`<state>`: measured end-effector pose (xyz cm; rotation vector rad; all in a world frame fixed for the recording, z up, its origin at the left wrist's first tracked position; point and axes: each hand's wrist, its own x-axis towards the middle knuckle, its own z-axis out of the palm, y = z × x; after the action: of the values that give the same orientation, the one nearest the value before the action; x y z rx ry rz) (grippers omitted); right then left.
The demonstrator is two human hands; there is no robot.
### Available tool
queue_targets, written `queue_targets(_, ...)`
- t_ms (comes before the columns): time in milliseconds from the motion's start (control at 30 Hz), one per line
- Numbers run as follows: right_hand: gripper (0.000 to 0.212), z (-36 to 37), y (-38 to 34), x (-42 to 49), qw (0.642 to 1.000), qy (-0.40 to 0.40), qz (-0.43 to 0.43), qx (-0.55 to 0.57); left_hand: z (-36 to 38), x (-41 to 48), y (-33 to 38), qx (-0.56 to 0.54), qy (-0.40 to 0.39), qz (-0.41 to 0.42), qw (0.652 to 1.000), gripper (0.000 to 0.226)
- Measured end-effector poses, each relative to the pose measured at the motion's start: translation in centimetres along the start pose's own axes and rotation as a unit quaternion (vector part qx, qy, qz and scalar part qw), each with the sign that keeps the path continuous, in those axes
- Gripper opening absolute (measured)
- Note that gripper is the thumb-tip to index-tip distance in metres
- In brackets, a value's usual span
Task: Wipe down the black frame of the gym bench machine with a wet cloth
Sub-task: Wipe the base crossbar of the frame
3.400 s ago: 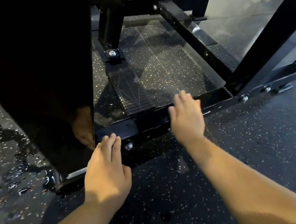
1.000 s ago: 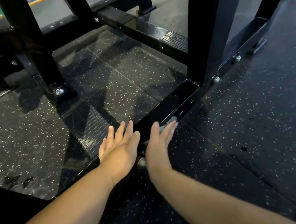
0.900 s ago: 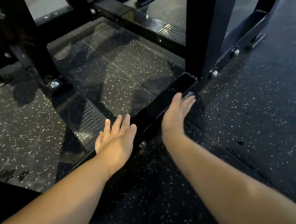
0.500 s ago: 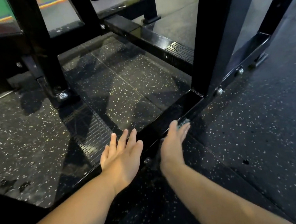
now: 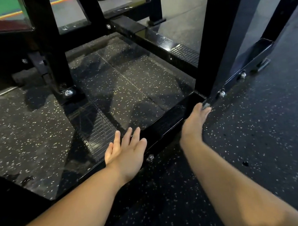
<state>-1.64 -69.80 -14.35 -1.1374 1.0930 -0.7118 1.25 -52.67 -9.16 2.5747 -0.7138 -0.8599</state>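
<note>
Head view, looking down at the base of the machine. The black frame [image 5: 167, 127] runs as a low crossbar from near left to the foot of a thick upright post [image 5: 215, 34] on the right.

Right hand [image 5: 195, 123]: fingers straight and held together, palm down, pressed on the near edge of the crossbar just short of the post. A small grey bit of the cloth [image 5: 206, 105] shows past the fingertips; the rest lies hidden under the hand.

Left hand [image 5: 127, 151]: fingers straight and slightly spread, palm flat on the crossbar to the left of the right hand, holding nothing. A bolt head [image 5: 150, 157] sits on the bar's near face just right of this hand.

Ribbed foot plate [image 5: 93, 127] lies beyond the left hand, running away toward a second post [image 5: 52, 49] bolted at its base. Another ribbed plate [image 5: 184, 53] sits on the far right rail. Two bolts [image 5: 222, 94] show at the foot of the right post. Speckled black rubber floor [image 5: 261, 136] all around; green flooring far left at the top.
</note>
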Motion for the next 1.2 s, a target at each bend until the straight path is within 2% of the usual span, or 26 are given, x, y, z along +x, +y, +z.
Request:
queue_targets(67,0.071,-0.3,-0.5,2.8,0.999,0.03,0.007,0.019,0.0,-0.1,0.0,-0.003,0.001,0.0,1.0,0.048)
queue_targets(133,0.065,0.3,0.0,1.0,0.999,0.028,0.008,0.036,0.1,0.0,-0.2,-0.006,0.005,-0.004,1.0,0.05)
queue_targets(267,0.067,1.2,3.0,-8.6,0.995,-0.101,0.003,0.024,0.3,0.2,-0.3,-0.022,0.019,-0.009,1.0,0.051)
queue_targets(300,0.067,1.3,3.6,-9.0,0.994,-0.107,0.002,0.026,0.3,0.3,-0.3,-0.025,0.018,-0.008,1.0,0.051)
queue_targets(333,0.067,1.4,3.4,-8.0,0.995,-0.094,-0.011,0.018,0.3,0.3,-0.3,-0.029,0.016,-0.006,0.999,0.051)
queue_targets(433,0.062,0.7,0.7,-1.8,0.993,-0.005,-0.121,-0.009,0.4,0.0,-0.3,-0.041,0.006,0.002,0.999,0.05)
queue_targets(467,0.061,0.3,-0.2,0.6,0.992,0.021,-0.125,-0.004,0.4,0.0,-0.3,-0.045,0.005,0.005,0.999,0.051)
queue_targets(567,0.053,-0.4,-0.7,4.6,0.996,0.074,-0.039,0.035,0.3,0.0,-0.5,-0.047,0.003,0.007,0.999,0.051)
queue_targets(667,0.054,0.1,0.8,0.7,0.998,0.036,0.006,0.045,0.4,-0.1,-0.4,-0.038,0.006,0.005,0.999,0.051)
queue_targets(767,0.057,0.4,2.2,-4.0,0.998,-0.048,-0.014,0.044,0.4,0.0,-0.2,-0.027,0.014,-0.001,1.0,0.052)
queue_targets(867,0.055,-0.1,0.4,0.5,0.998,0.012,-0.041,0.046,0.3,0.1,-0.2,-0.028,0.009,-0.003,1.0,0.051)
queue_targets(967,0.054,-1.1,-0.7,6.2,0.999,0.054,-0.008,0.003,0.4,0.0,-0.2,-0.027,0.005,-0.005,1.0,0.051)
queue_targets(1033,0.068,-1.2,-0.1,6.2,0.999,0.048,-0.004,-0.003,0.3,-0.1,-0.3,-0.024,0.006,-0.003,1.0,0.052)
queue_targets(1100,0.063,-0.5,0.8,2.3,0.999,0.023,0.003,0.032,0.2,-0.1,-0.2,-0.014,0.008,-0.001,1.0,0.052)
queue_targets(1200,0.057,0.3,2.9,-5.8,0.996,-0.093,-0.005,0.013,0.2,-0.1,-0.1,-0.015,0.016,-0.004,1.0,0.052)
